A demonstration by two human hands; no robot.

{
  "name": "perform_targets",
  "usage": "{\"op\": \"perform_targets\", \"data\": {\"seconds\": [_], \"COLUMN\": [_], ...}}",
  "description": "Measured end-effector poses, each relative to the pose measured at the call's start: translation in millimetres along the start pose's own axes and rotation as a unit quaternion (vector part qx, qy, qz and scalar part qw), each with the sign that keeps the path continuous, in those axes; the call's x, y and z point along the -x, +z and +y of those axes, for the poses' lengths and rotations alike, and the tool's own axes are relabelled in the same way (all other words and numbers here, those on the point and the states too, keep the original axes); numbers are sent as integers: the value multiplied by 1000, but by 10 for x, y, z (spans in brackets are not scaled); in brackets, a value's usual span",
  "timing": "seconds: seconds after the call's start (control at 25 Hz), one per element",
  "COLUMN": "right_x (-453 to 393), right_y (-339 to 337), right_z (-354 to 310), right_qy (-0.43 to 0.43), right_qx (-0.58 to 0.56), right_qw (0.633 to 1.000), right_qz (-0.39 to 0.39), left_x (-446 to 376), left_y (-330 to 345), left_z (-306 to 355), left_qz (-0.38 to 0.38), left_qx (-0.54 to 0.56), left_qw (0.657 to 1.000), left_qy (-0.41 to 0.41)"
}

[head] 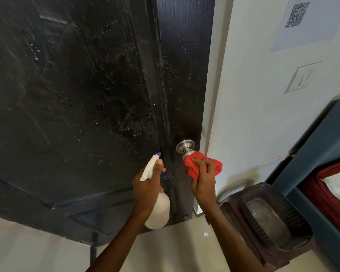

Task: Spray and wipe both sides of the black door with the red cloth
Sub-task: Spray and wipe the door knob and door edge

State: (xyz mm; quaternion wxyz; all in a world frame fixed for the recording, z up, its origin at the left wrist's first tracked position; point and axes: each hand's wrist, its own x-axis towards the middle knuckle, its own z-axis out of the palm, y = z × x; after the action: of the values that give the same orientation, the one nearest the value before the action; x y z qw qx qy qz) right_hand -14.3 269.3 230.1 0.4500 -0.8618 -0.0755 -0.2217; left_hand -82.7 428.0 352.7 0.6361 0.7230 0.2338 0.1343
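At the knob [185,147], your right hand [203,178] grips the red cloth [194,165] and your left hand [148,183] the spray bottle [157,209]; wipe the black door's [86,95] droplets in long overlapping strokes.

Before the black door [86,95], speckled with droplets and streaks, the left hand [147,185] grips a white spray bottle [158,209] aimed at the panel, while the right hand [203,179] presses the bunched red cloth [194,165] against the metal knob [185,147].
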Motion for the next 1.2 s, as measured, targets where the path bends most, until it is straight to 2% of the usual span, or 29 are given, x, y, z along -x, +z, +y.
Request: {"op": "perform_targets", "data": {"seconds": [0.2,0.36,0.56,0.68,0.84,0.92,1.08,1.2], "right_x": [-43,-130,-833,-1398,-1830,-1868,-1851,-1860], "right_y": [-163,-390,-668,-706,-600,-535,-517,-632], "right_z": [113,-161,-1079,-1588,-1773,-1722,-1730,-1780], "right_qy": [-24,-18,-195,-257,-247,-227,-196,-183], "right_qx": [7,-44,-112,-118,-22,0,-29,-106], "right_qw": [1000,997,967,945,965,969,972,962], "right_qz": [-15,54,120,163,90,94,127,173], "left_x": [-22,-53,-45,-29,-39,-29,7,-6], "left_y": [65,35,-203,-363,-479,-496,-448,-395], "left_z": [19,160,605,987,1339,1397,1406,1445], "left_qz": [-10,2,20,26,39,42,26,6], "left_qx": [6,19,68,92,86,91,90,98], "left_qw": [1000,1000,993,984,972,971,973,977], "left_qy": [-4,16,89,153,213,217,209,189]}}
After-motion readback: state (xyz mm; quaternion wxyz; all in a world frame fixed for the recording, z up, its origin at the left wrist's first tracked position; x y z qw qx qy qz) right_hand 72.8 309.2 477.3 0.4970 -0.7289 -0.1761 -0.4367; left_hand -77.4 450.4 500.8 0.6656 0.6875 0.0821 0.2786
